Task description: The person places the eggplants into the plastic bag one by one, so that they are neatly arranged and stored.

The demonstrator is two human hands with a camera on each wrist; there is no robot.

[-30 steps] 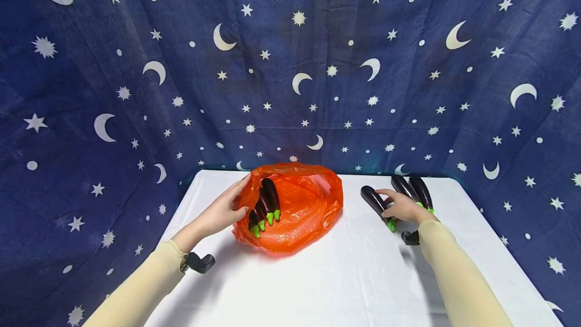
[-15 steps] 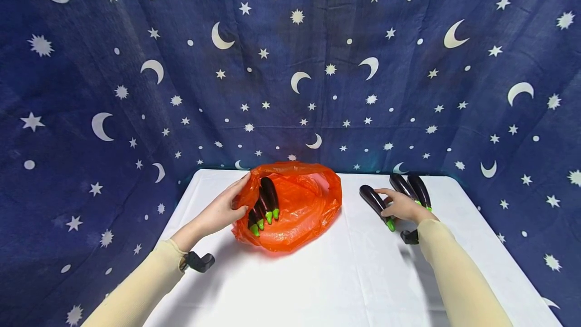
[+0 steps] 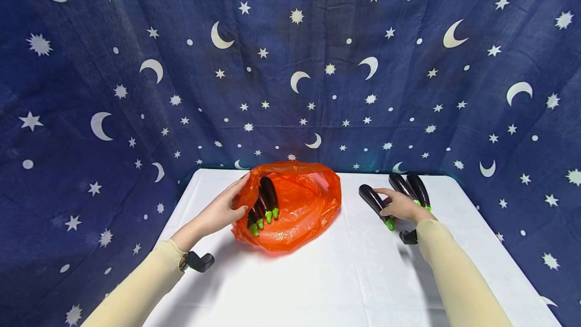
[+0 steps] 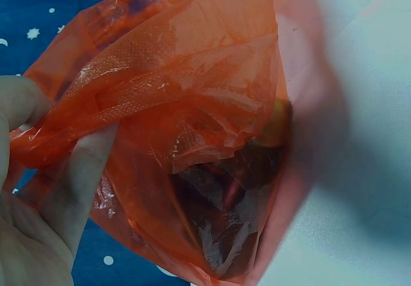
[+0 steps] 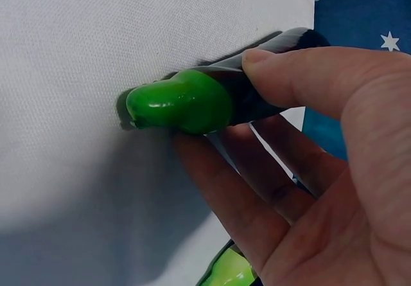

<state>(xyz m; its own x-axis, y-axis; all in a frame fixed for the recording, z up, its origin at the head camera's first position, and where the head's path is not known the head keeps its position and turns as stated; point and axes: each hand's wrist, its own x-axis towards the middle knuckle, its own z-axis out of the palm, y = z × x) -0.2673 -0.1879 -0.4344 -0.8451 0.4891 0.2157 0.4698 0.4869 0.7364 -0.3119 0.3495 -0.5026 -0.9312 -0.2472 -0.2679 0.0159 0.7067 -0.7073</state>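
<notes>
Centrally in my head view, a bag (image 3: 304, 216) of thin, crinkled, translucent orange-red plastic gapes on a white cloth (image 3: 281, 291), before a navy backdrop (image 3: 272, 85) printed with pale moons, stars and dots. Inside, four eggplants (image 3: 271, 195) lie side by side along the wall nearest the left hand (image 3: 221, 212). Well apart to the right, the right hand (image 3: 401, 207) is clamped on a single eggplant (image 3: 372, 199) at the cloth; two outer eggplants (image 3: 419, 189) lie just beyond that hand.

In my left wrist view, thumb and fingers pinch the bag's gathered edge; the film is folded and finely dotted, with dark forms showing through.

In my right wrist view, thumb and fingers press opposite sides of the single eggplant: elongated, glossy, near-black, with a smooth, rounded, bright green cap. The cloth shows a fine weave.
</notes>
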